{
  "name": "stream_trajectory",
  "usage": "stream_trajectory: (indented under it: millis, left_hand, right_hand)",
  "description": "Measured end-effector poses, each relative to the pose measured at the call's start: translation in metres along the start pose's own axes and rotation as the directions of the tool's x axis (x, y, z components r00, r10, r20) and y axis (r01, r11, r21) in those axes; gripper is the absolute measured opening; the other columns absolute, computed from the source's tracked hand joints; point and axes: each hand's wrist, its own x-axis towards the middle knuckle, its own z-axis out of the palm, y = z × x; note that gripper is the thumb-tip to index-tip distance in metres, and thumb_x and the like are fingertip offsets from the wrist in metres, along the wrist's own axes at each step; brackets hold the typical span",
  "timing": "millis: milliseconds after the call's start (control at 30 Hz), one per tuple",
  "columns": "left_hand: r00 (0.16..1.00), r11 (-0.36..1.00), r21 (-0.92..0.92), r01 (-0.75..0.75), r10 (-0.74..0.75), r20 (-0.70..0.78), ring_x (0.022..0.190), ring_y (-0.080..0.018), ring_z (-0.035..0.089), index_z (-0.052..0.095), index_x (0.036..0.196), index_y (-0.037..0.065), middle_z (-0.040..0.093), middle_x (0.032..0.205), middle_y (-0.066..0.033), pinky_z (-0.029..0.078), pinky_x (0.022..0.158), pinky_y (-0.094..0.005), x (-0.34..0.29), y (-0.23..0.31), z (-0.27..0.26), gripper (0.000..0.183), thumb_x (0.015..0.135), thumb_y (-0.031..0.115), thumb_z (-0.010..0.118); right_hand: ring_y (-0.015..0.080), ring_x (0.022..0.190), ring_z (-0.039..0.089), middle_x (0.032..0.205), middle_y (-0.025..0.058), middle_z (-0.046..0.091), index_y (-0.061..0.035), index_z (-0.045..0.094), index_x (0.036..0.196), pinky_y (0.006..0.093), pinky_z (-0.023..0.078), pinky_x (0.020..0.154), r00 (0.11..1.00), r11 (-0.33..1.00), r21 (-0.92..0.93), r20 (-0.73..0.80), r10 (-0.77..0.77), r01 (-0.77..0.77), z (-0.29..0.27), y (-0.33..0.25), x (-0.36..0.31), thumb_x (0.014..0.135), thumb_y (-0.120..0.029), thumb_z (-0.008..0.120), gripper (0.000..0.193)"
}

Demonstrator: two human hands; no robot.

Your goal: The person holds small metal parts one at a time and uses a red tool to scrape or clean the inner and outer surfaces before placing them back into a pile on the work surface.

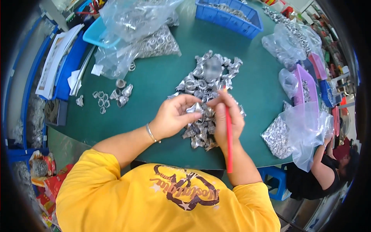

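A heap of silver metal rings (199, 83), several with bulky cast tops, spreads over the green table in front of me. At the heap's near side my left hand (172, 116) pinches a silver ring (194, 110) between thumb and fingers. My right hand (228, 123) is closed round a slim red pencil-like stick (229, 149), its long end pointing down along my wrist. The right fingertips come close to the ring in my left hand; whether they touch it I cannot tell. More silver pieces lie beneath both hands.
Small groups of rings (102, 99) lie to the left on the green table (148, 79). Clear bags of rings (156, 42) and a blue bin (247, 29) stand at the back. Rightward are a pink tray (299, 91), another bag (278, 137) and a seated person (322, 174).
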Motion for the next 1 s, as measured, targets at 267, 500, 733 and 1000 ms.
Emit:
stream_trajectory:
  millis: [267,500,733,1000]
  left_hand:
    - [1.000,1.000,-0.021,0.018,-0.018,-0.006,0.093,-0.0121,0.061,0.052,0.118,-0.004,0.061,0.104,-0.0073,0.053,0.079,-0.0249,-0.001,0.007,-0.002,0.034,0.086,-0.001,0.064]
    - [0.998,0.998,-0.007,-0.067,0.067,-0.004,0.098,-0.0136,0.060,0.054,0.114,-0.005,0.060,0.104,-0.0077,0.051,0.085,-0.0266,0.000,0.005,0.001,0.038,0.079,-0.010,0.067]
    - [0.998,0.993,0.099,-0.061,0.063,-0.021,0.090,-0.0109,0.061,0.056,0.110,-0.004,0.061,0.099,-0.0066,0.052,0.078,-0.0233,0.000,0.010,0.001,0.036,0.077,-0.009,0.069]
    - [0.997,0.994,0.087,-0.069,0.072,-0.028,0.090,-0.0108,0.061,0.055,0.111,-0.003,0.060,0.101,-0.0069,0.051,0.076,-0.0227,-0.001,0.006,0.000,0.039,0.075,-0.010,0.069]
  right_hand:
    - [0.0192,0.064,0.055,0.072,0.0091,0.061,-0.0008,0.058,0.079,0.0296,0.043,0.064,0.996,0.995,0.083,0.065,-0.057,0.051,-0.006,0.005,-0.003,0.079,0.002,0.064,0.006]
    - [0.0187,0.061,0.053,0.067,0.0070,0.058,-0.0041,0.053,0.075,0.0303,0.040,0.063,0.987,0.991,0.041,0.090,-0.132,0.129,-0.006,0.006,0.000,0.077,0.003,0.065,0.014]
    - [0.0197,0.059,0.053,0.067,0.0073,0.058,-0.0043,0.053,0.075,0.0312,0.040,0.062,0.976,0.984,0.043,0.126,-0.176,0.172,-0.006,0.005,0.001,0.075,0.005,0.064,0.014]
    - [0.0206,0.061,0.055,0.068,0.0064,0.058,-0.0039,0.055,0.077,0.0319,0.042,0.062,0.951,0.939,-0.166,0.125,-0.283,0.301,-0.006,0.008,0.004,0.076,0.004,0.066,0.013]
